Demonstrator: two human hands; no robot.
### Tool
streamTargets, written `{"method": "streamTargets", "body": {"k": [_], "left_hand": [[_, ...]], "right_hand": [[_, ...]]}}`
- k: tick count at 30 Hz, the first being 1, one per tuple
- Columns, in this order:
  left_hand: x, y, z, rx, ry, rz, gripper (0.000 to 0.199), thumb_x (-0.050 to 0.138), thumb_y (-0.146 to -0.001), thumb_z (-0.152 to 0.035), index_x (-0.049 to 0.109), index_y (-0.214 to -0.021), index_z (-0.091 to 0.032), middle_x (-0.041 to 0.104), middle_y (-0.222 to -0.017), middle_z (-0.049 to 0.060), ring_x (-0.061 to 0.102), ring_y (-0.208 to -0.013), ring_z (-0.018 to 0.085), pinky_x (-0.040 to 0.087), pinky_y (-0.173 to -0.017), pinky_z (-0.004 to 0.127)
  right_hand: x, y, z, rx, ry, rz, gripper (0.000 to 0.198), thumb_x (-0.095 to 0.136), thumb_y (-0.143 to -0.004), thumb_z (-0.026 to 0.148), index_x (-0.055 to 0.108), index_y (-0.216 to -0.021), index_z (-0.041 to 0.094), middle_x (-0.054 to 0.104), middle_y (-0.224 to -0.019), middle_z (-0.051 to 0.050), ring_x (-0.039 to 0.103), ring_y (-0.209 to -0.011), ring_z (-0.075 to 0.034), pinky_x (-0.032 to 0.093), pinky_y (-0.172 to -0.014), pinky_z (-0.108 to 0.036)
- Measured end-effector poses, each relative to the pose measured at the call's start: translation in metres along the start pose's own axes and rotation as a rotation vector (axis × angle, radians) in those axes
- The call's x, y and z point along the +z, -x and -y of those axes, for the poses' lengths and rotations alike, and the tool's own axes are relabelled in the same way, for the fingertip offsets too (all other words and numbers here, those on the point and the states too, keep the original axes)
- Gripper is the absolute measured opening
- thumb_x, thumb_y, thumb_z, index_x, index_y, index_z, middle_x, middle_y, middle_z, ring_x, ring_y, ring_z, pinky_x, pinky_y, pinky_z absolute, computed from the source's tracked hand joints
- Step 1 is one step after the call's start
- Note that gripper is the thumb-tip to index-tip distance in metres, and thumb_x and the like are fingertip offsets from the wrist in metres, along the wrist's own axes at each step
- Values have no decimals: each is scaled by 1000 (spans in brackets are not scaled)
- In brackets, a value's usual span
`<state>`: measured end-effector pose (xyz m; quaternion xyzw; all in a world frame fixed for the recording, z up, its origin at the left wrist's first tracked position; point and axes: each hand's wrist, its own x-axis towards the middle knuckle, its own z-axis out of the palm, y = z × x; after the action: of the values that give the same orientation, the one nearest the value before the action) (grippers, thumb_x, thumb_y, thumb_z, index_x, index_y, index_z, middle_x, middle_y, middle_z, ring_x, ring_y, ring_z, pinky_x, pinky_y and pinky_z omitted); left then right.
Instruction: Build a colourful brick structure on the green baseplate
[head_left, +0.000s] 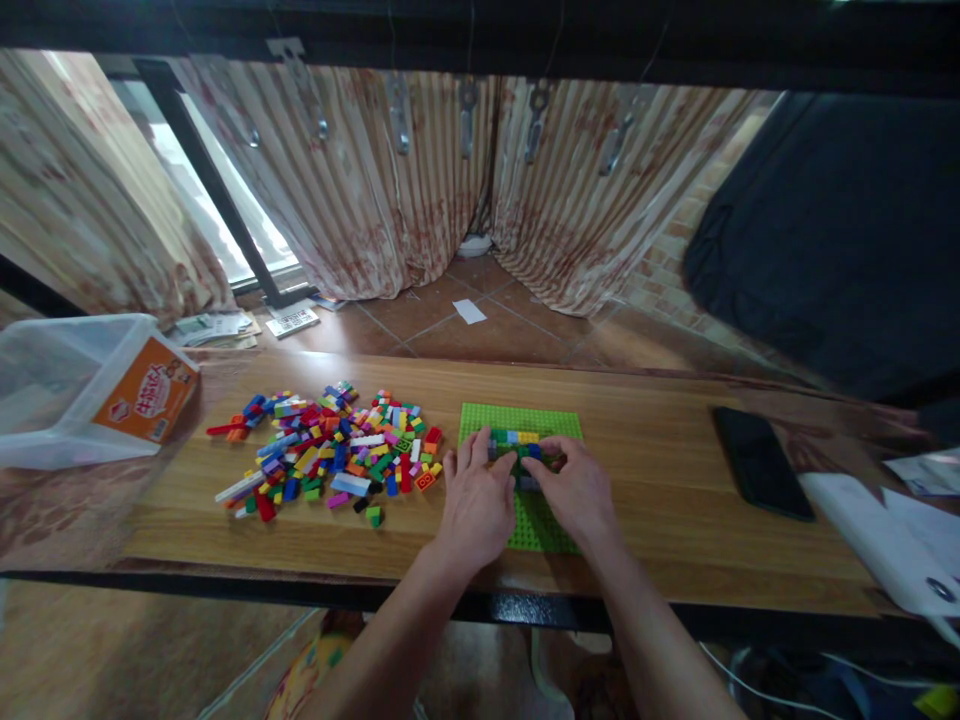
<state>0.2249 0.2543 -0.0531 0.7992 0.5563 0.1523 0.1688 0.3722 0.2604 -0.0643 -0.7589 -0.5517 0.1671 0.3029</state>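
A green studded baseplate [555,530] lies on the wooden tabletop, and a low structure of toy bricks [517,438] in green, blue and yellow stands on it. My left hand [480,500] reaches in from the left, its fingers and thumb closed against the structure's left end. From the other side my right hand [577,485] has its thumb and fingers on the bricks at the right. The thumbs nearly meet at the structure's near side. Both hands cover part of the bricks.
A spread pile of loose multicoloured bricks [337,450] lies left of the baseplate. Further left stands a clear plastic bin [67,440] with an orange label. A black phone [761,462] and a white device [870,545] lie at the right. The table's dark front edge [525,607] runs below my forearms.
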Motion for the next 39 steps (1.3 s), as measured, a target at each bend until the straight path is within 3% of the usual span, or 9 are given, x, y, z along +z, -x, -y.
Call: {"method": "streamTargets", "body": {"k": [5, 16, 22, 32, 39], "left_hand": [[0, 1, -2, 2, -7, 7, 40, 46, -92, -23, 58, -130, -27, 34, -151, 14, 33, -137, 34, 28, -108, 62], [0, 2, 0, 1, -13, 7, 43, 42, -91, -18, 57, -131, -25, 35, -151, 15, 34, -136, 34, 29, -108, 61], [2, 2, 0, 4, -33, 12, 44, 43, -91, -17, 56, -132, -26, 34, -151, 15, 35, -136, 35, 30, -108, 60], [2, 1, -1, 2, -57, 16, 47, 44, -89, -17, 54, -134, -26, 33, -152, 14, 36, -136, 34, 29, -109, 60], [3, 2, -1, 5, -52, 10, 46, 43, -89, -17, 55, -133, -26, 33, -152, 14, 35, -136, 34, 29, -108, 60]], "right_hand": [[2, -4, -1, -32, 42, -50, 26, 62, -77, 42, 66, -91, 19, 68, -91, -5, 60, -71, -18, 45, -68, -33], [-8, -2, -4, -78, 18, 101, 26, 68, -72, 31, 66, -95, 20, 64, -94, -3, 58, -70, -15, 46, -67, -31], [-1, -3, -4, -129, 45, 65, 20, 65, -76, 29, 66, -93, 19, 63, -92, -3, 58, -67, -14, 47, -68, -31], [-3, -7, -7, -69, -74, 20, 25, 59, -79, 39, 68, -89, 18, 68, -88, -6, 59, -66, -16, 47, -68, -33], [1, -10, -6, -101, -99, -4, 21, 56, -82, 36, 70, -86, 21, 68, -86, -4, 60, -69, -16, 48, -70, -32]]}}
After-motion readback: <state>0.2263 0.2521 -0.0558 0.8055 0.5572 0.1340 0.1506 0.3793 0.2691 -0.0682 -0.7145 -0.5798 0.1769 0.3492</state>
